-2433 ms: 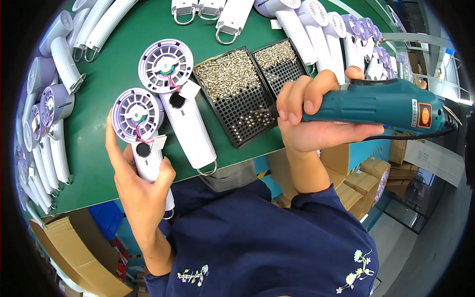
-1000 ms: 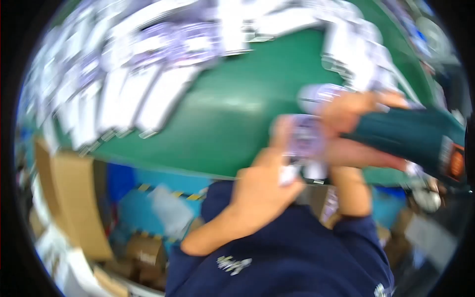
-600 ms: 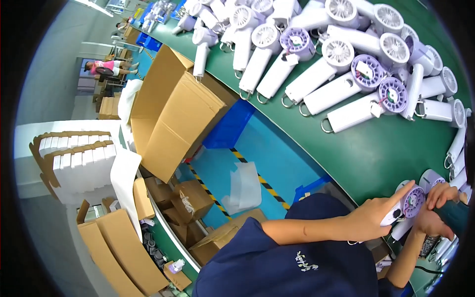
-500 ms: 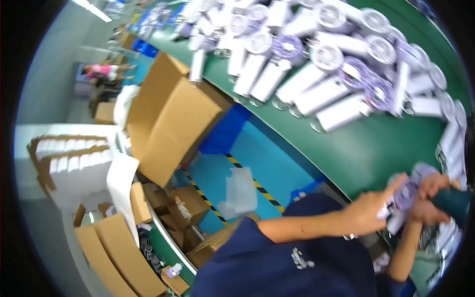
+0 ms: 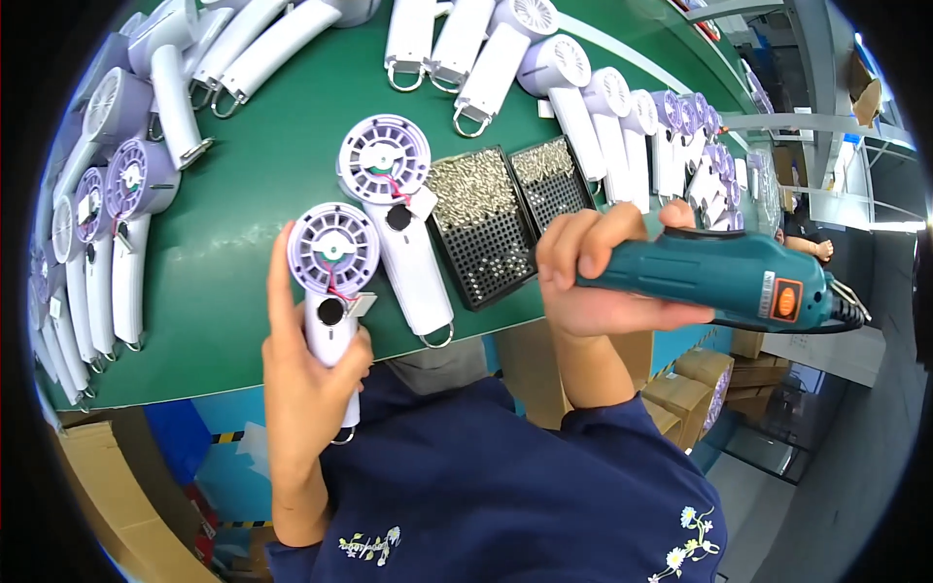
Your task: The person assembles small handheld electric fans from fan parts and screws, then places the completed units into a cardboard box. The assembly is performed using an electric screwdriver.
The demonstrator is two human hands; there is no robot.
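Note:
My left hand (image 5: 303, 389) is wrapped round the white handle of a handheld fan (image 5: 333, 249), whose round lilac head is uncovered at the back, with red wires and a small white connector hanging out. Beside it lies a second handheld fan (image 5: 416, 267), similarly uncovered, its ring loop near the table's front edge. My right hand (image 5: 593, 277) grips a teal electric screwdriver (image 5: 714, 277), held level over the table's edge with its cord end to the right. The tip is hidden behind my fingers. Under that hand sit two black screw trays (image 5: 486, 257) holding many small screws.
Many white and lilac handheld fans (image 5: 126, 185) crowd the left and far parts of the green table (image 5: 233, 282). More fans (image 5: 685, 146) stretch to the right. Cardboard boxes (image 5: 695, 389) stand below the front edge, and a metal frame (image 5: 826, 87) rises at right.
My view has swung to the right. My hands, close together round a fan before, are now apart: the left on a fan, the right lifting the electric screwdriver.

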